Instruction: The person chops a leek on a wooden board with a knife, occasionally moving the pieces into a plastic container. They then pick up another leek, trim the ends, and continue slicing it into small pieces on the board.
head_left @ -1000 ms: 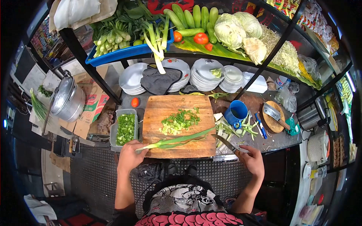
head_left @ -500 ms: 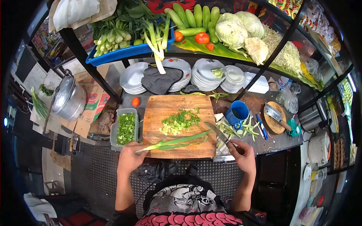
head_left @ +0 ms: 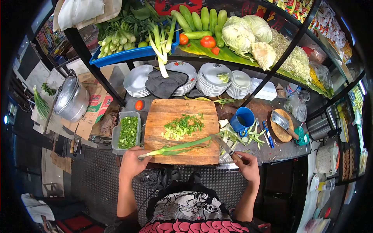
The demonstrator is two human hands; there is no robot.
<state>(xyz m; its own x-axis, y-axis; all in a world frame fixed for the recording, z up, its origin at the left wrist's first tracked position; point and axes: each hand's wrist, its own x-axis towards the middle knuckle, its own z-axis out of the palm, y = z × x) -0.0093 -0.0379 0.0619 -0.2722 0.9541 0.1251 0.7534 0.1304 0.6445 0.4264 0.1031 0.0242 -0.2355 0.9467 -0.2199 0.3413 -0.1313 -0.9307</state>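
My left hand (head_left: 133, 161) is closed round the white end of a spring onion (head_left: 176, 147), which lies slantwise across the near part of a wooden cutting board (head_left: 161, 112). In my right hand (head_left: 247, 165) is the handle of a kitchen knife (head_left: 225, 147); its blade tip points up and left, close to the onion's green end at the board's right edge. A loose pile of chopped spring onion (head_left: 183, 126) sits mid-board. Left of the board, a clear plastic container (head_left: 115, 140) holds more chopped greens (head_left: 128, 132).
Trimmings (head_left: 254, 136), a blue mug (head_left: 243, 119) and a cleaver (head_left: 281, 120) on a round board lie to the right. Stacked plates (head_left: 215, 79) stand behind, beneath a shelf of vegetables. A tomato (head_left: 139, 104) rests behind the container, and a lidded pot (head_left: 71, 101) stands left.
My right hand and the knife have moved slightly left and lower, with the blade tip nearer the onion's green end. My left hand keeps its grip on the spring onion.
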